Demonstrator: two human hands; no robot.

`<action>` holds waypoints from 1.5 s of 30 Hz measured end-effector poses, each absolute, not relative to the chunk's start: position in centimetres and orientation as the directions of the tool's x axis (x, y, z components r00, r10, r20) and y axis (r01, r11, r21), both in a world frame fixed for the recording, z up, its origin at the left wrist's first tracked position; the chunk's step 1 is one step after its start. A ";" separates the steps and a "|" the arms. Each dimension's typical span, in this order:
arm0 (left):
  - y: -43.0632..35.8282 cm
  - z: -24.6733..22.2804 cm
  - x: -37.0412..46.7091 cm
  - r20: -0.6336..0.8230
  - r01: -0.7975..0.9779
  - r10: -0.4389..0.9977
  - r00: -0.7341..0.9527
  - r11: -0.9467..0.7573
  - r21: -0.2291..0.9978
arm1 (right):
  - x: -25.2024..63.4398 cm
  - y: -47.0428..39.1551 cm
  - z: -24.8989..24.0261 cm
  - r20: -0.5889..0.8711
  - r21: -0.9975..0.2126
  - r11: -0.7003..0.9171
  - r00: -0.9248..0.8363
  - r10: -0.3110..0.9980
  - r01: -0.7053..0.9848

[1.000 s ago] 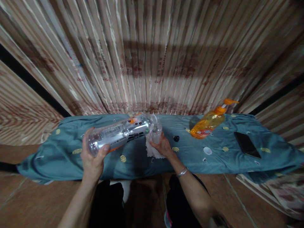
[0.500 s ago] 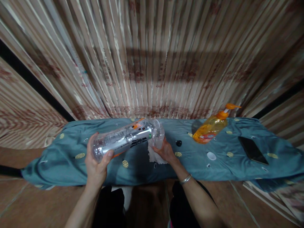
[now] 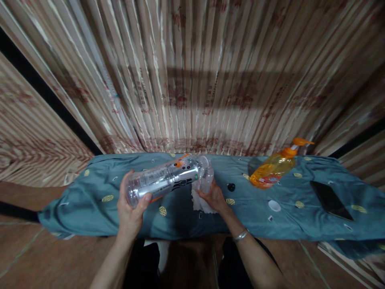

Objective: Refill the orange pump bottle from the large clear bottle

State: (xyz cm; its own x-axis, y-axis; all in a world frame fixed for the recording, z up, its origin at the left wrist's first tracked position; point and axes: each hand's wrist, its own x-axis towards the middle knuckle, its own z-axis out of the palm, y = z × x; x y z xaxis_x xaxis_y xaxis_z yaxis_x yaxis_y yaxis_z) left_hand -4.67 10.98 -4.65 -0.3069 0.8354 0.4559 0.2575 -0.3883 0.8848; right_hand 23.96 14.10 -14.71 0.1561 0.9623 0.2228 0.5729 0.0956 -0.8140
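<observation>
My left hand [image 3: 132,204] is wrapped round the base end of a large clear plastic bottle [image 3: 165,178] with a silver, black and orange label. The bottle lies tilted in the air, its neck pointing right and slightly up. At its neck, my right hand [image 3: 212,196] grips a small clear plastic cup [image 3: 207,178]. Whether the bottle's mouth touches the cup or sits inside it, I cannot tell. Beneath the cup and my right fingers is a white tissue [image 3: 200,202] with a ragged edge. Any liquid in the bottle or cup is too hard to make out.
A blue-green patterned cloth [image 3: 99,216] covers the bench. Right of my hands are a small black cap [image 3: 231,187], a pump bottle of orange liquid [image 3: 269,170], a white round spot [image 3: 274,206] and a black phone [image 3: 331,200]. A striped curtain [image 3: 192,80] hangs behind.
The whole view has shifted slightly, so everything appears a little further right and lower. Both hands keep their grips, with the bottle's neck still at the cup.
</observation>
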 end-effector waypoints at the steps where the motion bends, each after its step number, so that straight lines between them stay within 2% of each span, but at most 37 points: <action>1: 10.9 -4.5 -4.6 0.448 0.256 0.838 -0.312 -0.380 0.889 | 24.0 14.1 -14.8 0.221 -0.816 0.092 0.160 0.962 0.571; 14: 10.7 -3.9 -4.1 0.499 0.338 0.805 -0.321 -0.394 0.855 | 23.9 14.2 -15.2 0.195 -0.814 0.050 0.191 0.962 0.579; 20: 10.8 -4.1 -4.2 0.495 0.327 0.809 -0.318 -0.396 0.858 | 23.9 14.2 -15.2 0.232 -0.818 0.080 0.200 0.952 0.570; 27: 10.7 -3.8 -4.1 0.490 0.319 0.811 -0.318 -0.395 0.861 | 23.9 14.1 -14.9 0.182 -0.819 0.034 0.204 0.962 0.573; 34: 10.6 -3.6 -4.0 0.487 0.330 0.814 -0.315 -0.387 0.861 | 24.0 14.0 -14.8 0.229 -0.808 0.097 0.158 0.961 0.581; 45: 10.7 -4.1 -4.1 0.491 0.297 0.811 -0.319 -0.406 0.864 | 23.9 14.0 -14.8 0.212 -0.803 0.070 0.174 0.962 0.592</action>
